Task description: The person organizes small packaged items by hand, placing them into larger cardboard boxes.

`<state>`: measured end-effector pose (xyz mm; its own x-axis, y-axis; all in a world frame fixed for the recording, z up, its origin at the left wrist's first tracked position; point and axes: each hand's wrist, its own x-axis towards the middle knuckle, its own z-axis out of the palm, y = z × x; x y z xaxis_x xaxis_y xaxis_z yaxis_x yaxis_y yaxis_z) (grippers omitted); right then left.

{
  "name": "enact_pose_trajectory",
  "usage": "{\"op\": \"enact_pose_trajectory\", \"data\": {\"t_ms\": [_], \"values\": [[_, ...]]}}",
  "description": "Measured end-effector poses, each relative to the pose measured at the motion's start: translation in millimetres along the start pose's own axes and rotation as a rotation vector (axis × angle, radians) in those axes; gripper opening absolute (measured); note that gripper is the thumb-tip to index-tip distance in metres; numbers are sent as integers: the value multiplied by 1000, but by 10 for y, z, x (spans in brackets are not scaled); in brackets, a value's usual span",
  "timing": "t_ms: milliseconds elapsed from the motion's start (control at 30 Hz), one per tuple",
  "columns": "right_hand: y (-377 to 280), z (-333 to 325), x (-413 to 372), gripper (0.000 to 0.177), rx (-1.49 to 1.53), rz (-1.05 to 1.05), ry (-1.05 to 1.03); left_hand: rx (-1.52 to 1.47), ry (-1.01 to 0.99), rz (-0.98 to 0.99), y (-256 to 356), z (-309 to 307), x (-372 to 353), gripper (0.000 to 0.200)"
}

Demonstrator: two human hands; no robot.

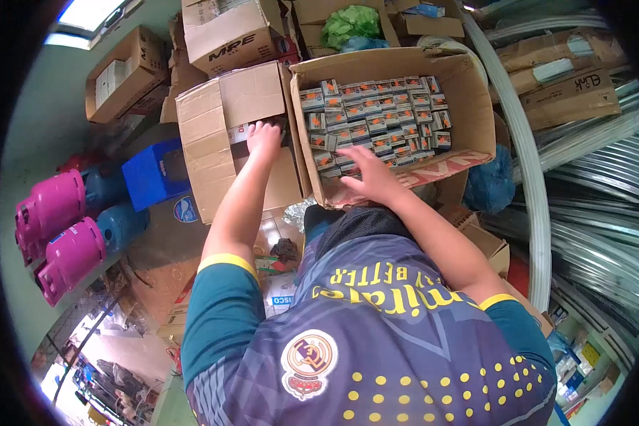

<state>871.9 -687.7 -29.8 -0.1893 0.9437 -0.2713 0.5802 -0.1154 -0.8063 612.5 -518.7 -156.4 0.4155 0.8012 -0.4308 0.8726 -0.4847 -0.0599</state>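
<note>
My left hand (264,140) reaches into the gap between the flaps of a brown carton (202,153). Its fingers curl downward close together, and the tips are hidden, so what they grip cannot be made out. A white and red printed surface (240,133) shows beside them. To the right stands a large open carton (479,131), holding many small grey boxes (380,117) with orange marks, packed in rows. My right hand (373,175) is over its near edge, thumb and fingers apart, holding nothing. Its fingertips are close to the nearest small boxes.
Behind are more cartons (227,50), one with a green plastic bag (351,27). Pink gas cylinders (67,248) and a blue box (156,170) stand on the left. Long metal profiles (593,213) fill the right side. A blue bag (491,181) hangs beside the large carton.
</note>
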Motion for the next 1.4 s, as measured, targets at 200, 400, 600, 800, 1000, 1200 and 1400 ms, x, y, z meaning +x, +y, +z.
{"op": "enact_pose_trajectory", "data": {"t_ms": [200, 400, 600, 800, 1000, 1200, 1400], "values": [[102, -380, -630, 36, 216, 103, 265, 8, 294, -50, -103, 597, 386, 32], [58, -553, -990, 28, 148, 146, 418, -38, -51, -84, -98, 189, 364, 23], [-267, -676, -998, 25, 138, 55, 394, -432, 103, 69, -344, -296, -226, 39], [-510, -644, -724, 40, 210, -72, 310, -1375, 109, 63, -544, -742, -901, 65], [-924, -606, -539, 73, -155, -307, 322, -1161, 91, 276, 478, -2089, -1726, 99], [-699, -574, -515, 68, -316, -228, 165, -1037, 210, 473, 980, -1943, -1749, 107], [-281, -375, -332, 53, -275, -124, 149, -1178, 437, 362, 922, -1752, -1648, 90]]}}
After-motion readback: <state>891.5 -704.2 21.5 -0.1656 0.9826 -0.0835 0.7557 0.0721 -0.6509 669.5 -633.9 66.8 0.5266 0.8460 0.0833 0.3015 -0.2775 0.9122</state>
